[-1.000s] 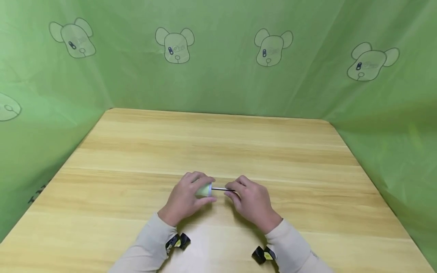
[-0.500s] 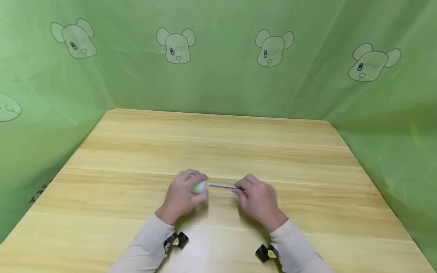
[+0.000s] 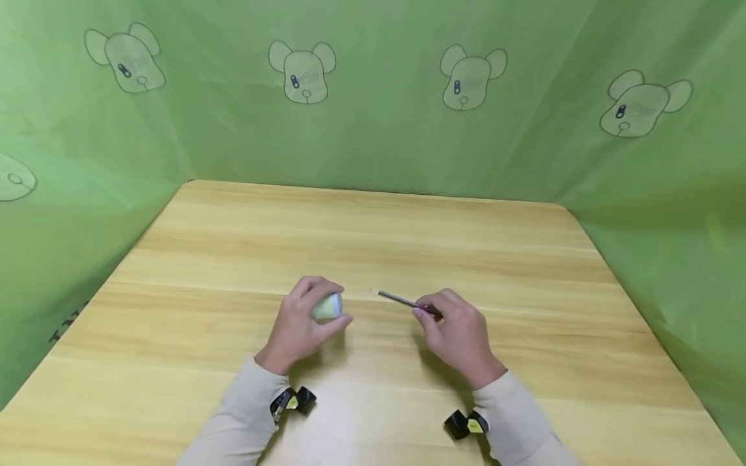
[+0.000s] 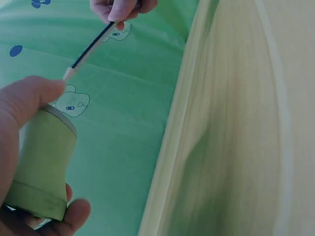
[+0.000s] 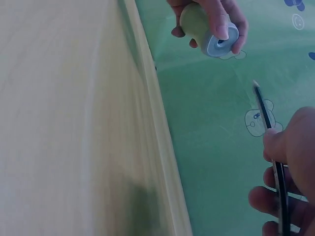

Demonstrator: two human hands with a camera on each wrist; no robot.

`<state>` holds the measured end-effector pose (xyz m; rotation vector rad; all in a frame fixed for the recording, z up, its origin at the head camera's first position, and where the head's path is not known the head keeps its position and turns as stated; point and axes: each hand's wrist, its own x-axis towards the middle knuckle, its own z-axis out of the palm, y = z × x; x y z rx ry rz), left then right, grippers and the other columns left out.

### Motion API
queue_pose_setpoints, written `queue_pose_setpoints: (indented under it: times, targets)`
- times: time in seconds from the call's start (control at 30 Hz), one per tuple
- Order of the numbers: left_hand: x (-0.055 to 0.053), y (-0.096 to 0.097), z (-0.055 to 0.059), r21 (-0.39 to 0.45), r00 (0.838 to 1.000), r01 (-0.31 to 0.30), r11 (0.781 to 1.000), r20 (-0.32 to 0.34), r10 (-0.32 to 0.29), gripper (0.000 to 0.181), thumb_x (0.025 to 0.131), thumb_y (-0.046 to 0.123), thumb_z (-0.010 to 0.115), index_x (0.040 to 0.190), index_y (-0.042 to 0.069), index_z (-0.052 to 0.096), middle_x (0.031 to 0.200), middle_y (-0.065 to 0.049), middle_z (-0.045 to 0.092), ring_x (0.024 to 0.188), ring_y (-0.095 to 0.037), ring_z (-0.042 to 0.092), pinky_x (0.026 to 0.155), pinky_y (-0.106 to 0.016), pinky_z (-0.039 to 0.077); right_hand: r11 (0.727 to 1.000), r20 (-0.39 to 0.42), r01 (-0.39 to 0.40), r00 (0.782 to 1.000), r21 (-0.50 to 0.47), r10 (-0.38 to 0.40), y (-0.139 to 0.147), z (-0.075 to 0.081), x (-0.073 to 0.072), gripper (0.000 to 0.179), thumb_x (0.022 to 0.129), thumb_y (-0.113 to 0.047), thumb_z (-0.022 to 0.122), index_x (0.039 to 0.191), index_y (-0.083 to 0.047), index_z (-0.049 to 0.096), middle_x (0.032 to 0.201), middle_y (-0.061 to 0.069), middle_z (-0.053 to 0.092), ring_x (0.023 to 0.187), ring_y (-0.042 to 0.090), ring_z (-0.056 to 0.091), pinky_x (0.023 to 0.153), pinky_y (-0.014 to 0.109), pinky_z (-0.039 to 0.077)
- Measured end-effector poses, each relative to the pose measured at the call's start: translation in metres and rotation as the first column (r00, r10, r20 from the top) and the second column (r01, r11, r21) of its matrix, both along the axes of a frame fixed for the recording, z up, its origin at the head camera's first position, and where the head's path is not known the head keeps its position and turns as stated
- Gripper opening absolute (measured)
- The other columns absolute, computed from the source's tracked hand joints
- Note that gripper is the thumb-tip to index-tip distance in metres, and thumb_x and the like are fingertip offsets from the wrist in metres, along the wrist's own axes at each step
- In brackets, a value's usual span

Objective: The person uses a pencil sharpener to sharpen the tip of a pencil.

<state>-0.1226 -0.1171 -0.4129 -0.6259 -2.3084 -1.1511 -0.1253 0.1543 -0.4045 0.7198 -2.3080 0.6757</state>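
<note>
My left hand [image 3: 298, 327] grips a pale green, waisted pencil sharpener [image 3: 326, 308] above the table, fingers over it and thumb below. Its light blue end with a dark hole faces right, clearest on the sharpener [image 5: 222, 44] in the right wrist view. Across a gap, my right hand [image 3: 460, 333] pinches a dark, slim pencil [image 3: 399, 299] between thumb and fingers. The pencil's pale, sharpened tip points left and away, apart from the sharpener. In the right wrist view the rear of the pencil [image 5: 264, 105] runs back under the palm, partly covered by the fingers.
A wood-grain table [image 3: 373, 246] lies beneath both hands. Green cloth [image 3: 379, 142] printed with bear heads stands round its back and sides. Black wrist devices [image 3: 291, 402] sit at both light sleeves.
The pencil has come out of the sharpener's hole. My hands have drawn apart, left hand leftward with the sharpener, right hand rightward with the pencil, whose tip now angles farther away.
</note>
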Motion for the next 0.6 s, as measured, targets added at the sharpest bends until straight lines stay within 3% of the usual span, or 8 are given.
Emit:
queue_pose_setpoints:
  times: [0.1,0.2,0.4,0.47,0.6]
  targets:
    - [0.0,0.0,-0.001,0.032,0.999,-0.014,0.999,0.049,0.012,0.052,0.064,0.019,0.089,0.108,0.01,0.064,0.114,-0.015,0.051,0.09,-0.029,0.057,0.066,-0.034,0.057,0.997,0.099,-0.001,0.995,-0.079,0.009,0.001,0.002,0.0,0.013,0.077,-0.001,0.08,0.086,-0.003,0.071,0.075,0.001,0.063,0.063,0.011,0.058,0.053,0.028,0.05]
    - [0.001,0.0,-0.002,0.052,0.994,-0.049,0.997,0.103,0.044,0.055,0.063,0.014,0.088,0.111,0.011,0.061,0.115,-0.016,0.046,0.09,-0.03,0.055,0.067,-0.039,0.056,0.984,0.218,0.01,0.976,-0.178,0.029,0.003,0.006,0.0,0.01,0.079,0.002,0.076,0.087,-0.002,0.072,0.074,-0.001,0.063,0.065,0.011,0.056,0.054,0.026,0.047]
    - [-0.001,0.0,0.0,0.089,0.981,-0.112,0.99,0.167,0.096,0.051,0.07,0.009,0.085,0.115,0.009,0.062,0.107,-0.013,0.053,0.087,-0.029,0.054,0.068,-0.041,0.052,0.924,0.451,0.097,0.888,-0.369,0.087,0.012,0.015,-0.002,0.007,0.087,0.003,0.066,0.094,0.005,0.069,0.078,0.006,0.065,0.067,0.014,0.056,0.057,0.022,0.047]
    - [-0.002,-0.001,-0.001,0.097,0.98,-0.129,0.987,0.164,0.112,0.051,0.07,0.01,0.085,0.115,0.007,0.062,0.105,-0.012,0.056,0.087,-0.028,0.055,0.067,-0.039,0.051,0.897,0.502,0.14,0.859,-0.419,0.1,0.015,0.017,-0.004,0.008,0.089,0.003,0.064,0.096,0.008,0.067,0.081,0.01,0.064,0.067,0.014,0.056,0.058,0.022,0.048]
    - [-0.005,-0.002,-0.003,0.125,0.982,-0.145,0.981,0.139,0.127,0.051,0.069,0.012,0.087,0.114,0.005,0.062,0.105,-0.013,0.061,0.089,-0.028,0.058,0.07,-0.039,0.049,0.861,0.563,0.224,0.822,-0.457,0.085,0.022,0.017,-0.008,0.012,0.091,0.003,0.062,0.099,0.011,0.065,0.083,0.013,0.062,0.068,0.012,0.056,0.059,0.019,0.049]
